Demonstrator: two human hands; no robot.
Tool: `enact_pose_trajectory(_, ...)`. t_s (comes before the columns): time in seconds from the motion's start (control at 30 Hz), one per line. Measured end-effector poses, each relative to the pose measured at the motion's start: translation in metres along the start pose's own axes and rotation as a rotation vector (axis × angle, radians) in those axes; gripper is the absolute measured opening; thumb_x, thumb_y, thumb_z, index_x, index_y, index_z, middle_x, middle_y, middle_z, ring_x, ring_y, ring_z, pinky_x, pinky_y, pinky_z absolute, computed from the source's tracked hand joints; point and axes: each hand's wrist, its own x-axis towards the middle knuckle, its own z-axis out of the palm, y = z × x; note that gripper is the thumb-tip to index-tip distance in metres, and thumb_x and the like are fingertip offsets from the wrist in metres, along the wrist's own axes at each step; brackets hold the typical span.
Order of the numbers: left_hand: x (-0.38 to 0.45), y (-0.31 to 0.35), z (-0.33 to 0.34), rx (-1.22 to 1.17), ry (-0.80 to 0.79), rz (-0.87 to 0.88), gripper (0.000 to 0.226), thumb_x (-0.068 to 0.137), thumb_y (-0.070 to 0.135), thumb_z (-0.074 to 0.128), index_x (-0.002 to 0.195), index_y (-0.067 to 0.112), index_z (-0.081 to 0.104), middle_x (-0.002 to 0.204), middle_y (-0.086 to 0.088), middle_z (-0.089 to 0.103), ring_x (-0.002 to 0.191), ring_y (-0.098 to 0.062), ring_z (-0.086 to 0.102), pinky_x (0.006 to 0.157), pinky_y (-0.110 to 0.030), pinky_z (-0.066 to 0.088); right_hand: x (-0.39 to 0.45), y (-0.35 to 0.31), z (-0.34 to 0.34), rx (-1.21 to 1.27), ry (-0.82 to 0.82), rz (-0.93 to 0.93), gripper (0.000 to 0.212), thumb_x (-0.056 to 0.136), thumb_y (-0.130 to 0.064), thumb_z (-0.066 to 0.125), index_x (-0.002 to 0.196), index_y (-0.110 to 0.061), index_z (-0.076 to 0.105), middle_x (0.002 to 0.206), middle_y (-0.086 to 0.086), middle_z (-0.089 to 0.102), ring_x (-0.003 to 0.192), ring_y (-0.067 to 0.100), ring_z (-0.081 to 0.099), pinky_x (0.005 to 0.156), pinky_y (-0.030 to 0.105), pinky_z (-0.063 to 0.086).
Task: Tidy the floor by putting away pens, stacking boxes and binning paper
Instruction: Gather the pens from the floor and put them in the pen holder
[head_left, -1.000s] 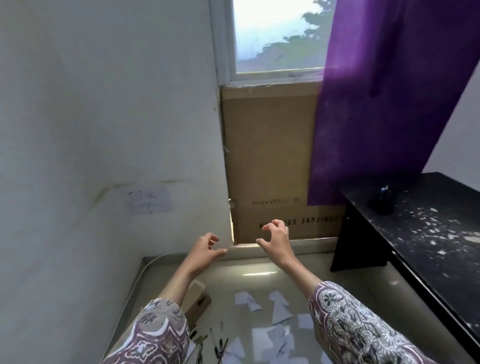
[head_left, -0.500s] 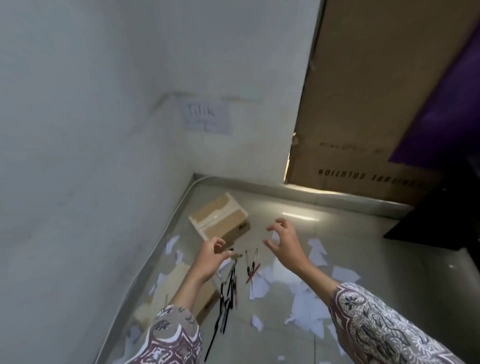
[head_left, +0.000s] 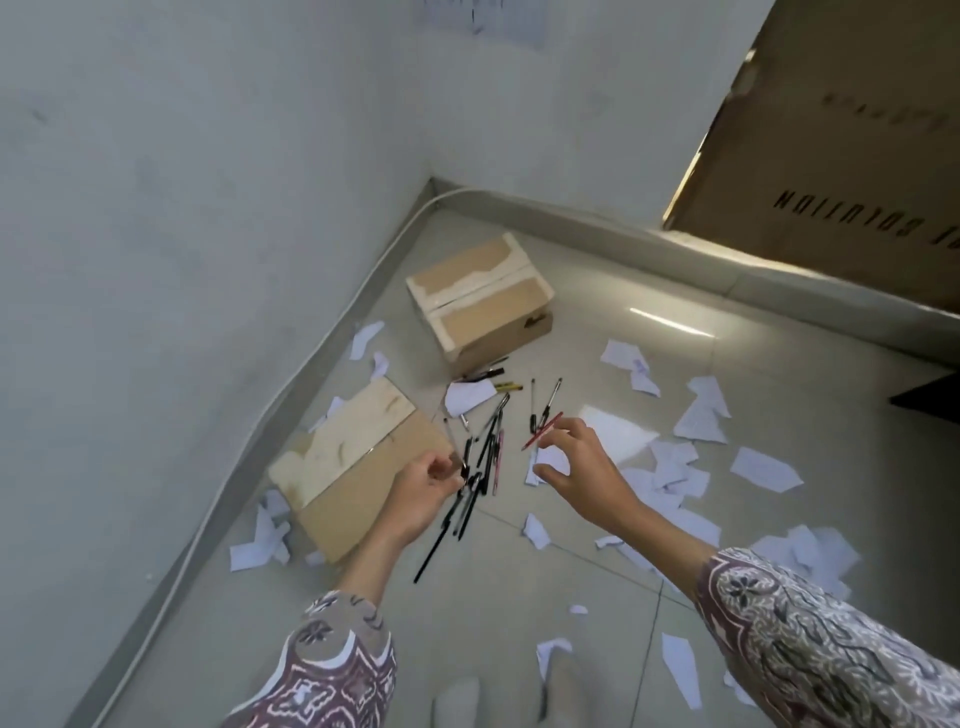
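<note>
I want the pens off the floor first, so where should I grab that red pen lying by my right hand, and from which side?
Pinch the red pen around mid-barrel, coming straight down from above. It lies flat on the floor, slanted, a little apart from the black pen pile. Its upper end sits right beside the right hand, whose fingers are already spread, so that hand looks best placed.
</note>
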Motion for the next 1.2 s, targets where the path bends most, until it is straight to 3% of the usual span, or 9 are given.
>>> enact_pose_trajectory(0.17,0.046,-0.087,0.045,0.060,-0.058,-0.068,0.022,0.088,0.018,0.060,0.108,0.008,0.057,0.107,-0.006,0.060,0.102,-0.022,0.057,0.093,-0.032,0.045,0.033,0.050,0.077,-0.050,-0.074,-0.036,0.032,0.091,-0.024,0.058,0.120,-0.011,0.054,0.138,0.007,0.039,0.125,0.021,0.040,0.100,0.033,0.040)
enact_pose_trajectory(0.4,0.117,-0.203,0.087,0.288,-0.057,-0.015,0.028,0.089,0.020,0.060,0.112,0.004,0.057,0.110,-0.008,0.059,0.101,-0.022,0.055,0.082,-0.026,0.040,0.089,0.115,0.184,-0.082,-0.109,-0.110,0.031,0.089,-0.022,0.061,0.117,-0.009,0.058,0.133,0.010,0.044,0.117,0.022,0.047,0.095,0.028,0.040)
enact_pose_trajectory(0.53,0.164,-0.253,0.097,0.407,-0.097,0.005,0.030,0.088,0.023,0.061,0.112,0.006,0.055,0.110,-0.009,0.057,0.094,-0.019,0.052,0.079,-0.027,0.042,0.117,0.142,0.232,0.033,-0.067,-0.128,0.026,0.088,-0.021,0.062,0.111,-0.008,0.061,0.124,0.010,0.048,0.099,0.014,0.048,0.083,0.023,0.040)
enact_pose_trajectory(0.67,0.199,-0.300,0.112,0.525,-0.125,0.022,0.031,0.088,0.026,0.061,0.111,0.007,0.054,0.109,-0.009,0.057,0.090,-0.019,0.053,0.074,-0.027,0.044,0.137,0.168,0.272,0.007,-0.060,-0.218,0.025,0.088,-0.022,0.062,0.109,-0.010,0.062,0.121,0.008,0.049,0.097,0.010,0.047,0.081,0.020,0.040)
enact_pose_trajectory(0.83,0.229,-0.354,0.144,0.640,-0.169,0.057,0.028,0.088,0.027,0.061,0.105,0.007,0.053,0.102,-0.008,0.055,0.086,-0.019,0.052,0.070,-0.028,0.042,0.158,0.195,0.306,-0.062,-0.107,-0.349,0.023,0.088,-0.022,0.062,0.107,-0.011,0.062,0.116,0.006,0.051,0.095,0.011,0.049,0.079,0.020,0.044)
enact_pose_trajectory(1.0,0.234,-0.376,0.159,0.805,-0.165,0.092,0.027,0.087,0.036,0.058,0.084,0.016,0.040,0.092,0.000,0.049,0.091,-0.024,0.055,0.072,-0.032,0.040,0.161,0.207,0.308,-0.112,-0.141,-0.431,0.025,0.087,-0.021,0.064,0.109,-0.010,0.064,0.116,0.006,0.053,0.098,0.015,0.054,0.076,0.018,0.045)
enact_pose_trajectory(1.2,0.228,-0.379,0.170,0.854,-0.116,0.128,0.023,0.091,0.028,0.052,0.087,0.014,0.035,0.102,-0.008,0.050,0.098,-0.027,0.054,0.075,-0.033,0.041,0.148,0.218,0.306,-0.127,-0.137,-0.447,0.020,0.086,-0.024,0.064,0.103,-0.013,0.065,0.116,0.006,0.053,0.094,0.012,0.054,0.067,0.003,0.042)
